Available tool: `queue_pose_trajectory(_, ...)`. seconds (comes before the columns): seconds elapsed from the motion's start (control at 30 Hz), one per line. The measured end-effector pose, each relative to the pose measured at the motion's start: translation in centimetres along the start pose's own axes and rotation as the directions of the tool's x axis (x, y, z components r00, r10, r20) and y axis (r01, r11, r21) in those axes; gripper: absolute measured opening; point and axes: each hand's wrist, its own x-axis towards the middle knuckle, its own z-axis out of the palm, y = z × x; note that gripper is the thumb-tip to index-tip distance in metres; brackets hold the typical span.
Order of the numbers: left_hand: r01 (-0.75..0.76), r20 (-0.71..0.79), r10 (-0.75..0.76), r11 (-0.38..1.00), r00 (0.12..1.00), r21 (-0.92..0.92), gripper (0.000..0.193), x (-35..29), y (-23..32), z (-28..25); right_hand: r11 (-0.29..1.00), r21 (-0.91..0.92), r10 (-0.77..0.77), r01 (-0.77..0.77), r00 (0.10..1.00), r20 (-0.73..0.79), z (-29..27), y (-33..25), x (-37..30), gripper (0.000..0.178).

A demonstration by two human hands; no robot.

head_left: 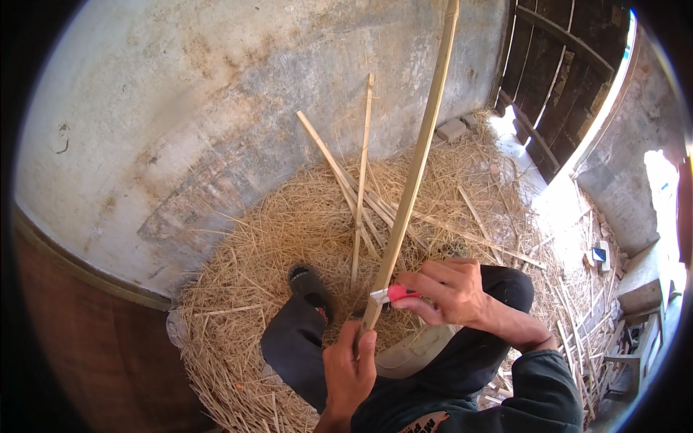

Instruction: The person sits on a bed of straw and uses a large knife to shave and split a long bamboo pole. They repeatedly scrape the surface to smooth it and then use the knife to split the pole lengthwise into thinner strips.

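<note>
The fingers of the left hand (349, 366) are curling snugly around the lower end of a long wooden strip (410, 191), with the thumb lying along its right side. The right hand (451, 291) is gripping the red handle of a knife (404, 293), its fingers folding tightly over it and leaving little gap. The blade is crossing the strip and seems to be touching it just above the left hand.

The left wrist is rising steeply from the lower edge, below the strip. The right forearm is slanting in from the right of the strip, its elbow bending inside a dark sleeve (541, 386) and the back of its hand facing up. The strip itself is slanting upward and away, standing out in front of the wall (180, 94).

Left of the strip, a dark shoe (310, 287) is resting on straw (242, 289), and thinner sticks (362, 159) are crossing one another farther off. Right of the strip's upper part, a stone block (452, 130) is sitting near the wall, and a dark plank door (559, 72) is standing beyond.
</note>
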Motion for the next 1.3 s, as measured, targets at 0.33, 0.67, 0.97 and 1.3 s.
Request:
queue_pose_trajectory(0.33,0.027,-0.001,-0.027,0.999,1.0,0.037,0.026,-0.9,-0.5,-0.7,0.999,-0.042,0.021,-0.024,0.998,-0.053,-0.5,1.5,1.3,0.033)
queue_pose_trajectory(0.67,0.047,0.04,-0.05,0.995,0.998,0.091,0.025,-3.4,-1.7,-1.2,0.964,0.001,0.258,-0.265,0.938,-0.233,-1.8,6.4,3.4,0.022)
queue_pose_trajectory(0.97,0.083,0.063,-0.092,0.987,0.994,0.138,0.041,-5.7,-2.9,-2.4,0.929,-0.084,0.328,-0.36,0.908,-0.26,-2.8,11.3,5.7,0.026)
queue_pose_trajectory(1.3,0.151,0.099,-0.167,0.977,0.981,0.151,0.039,-6.4,-3.6,-4.3,0.874,0.019,0.481,-0.486,0.857,-0.186,-2.5,19.2,7.3,0.037)
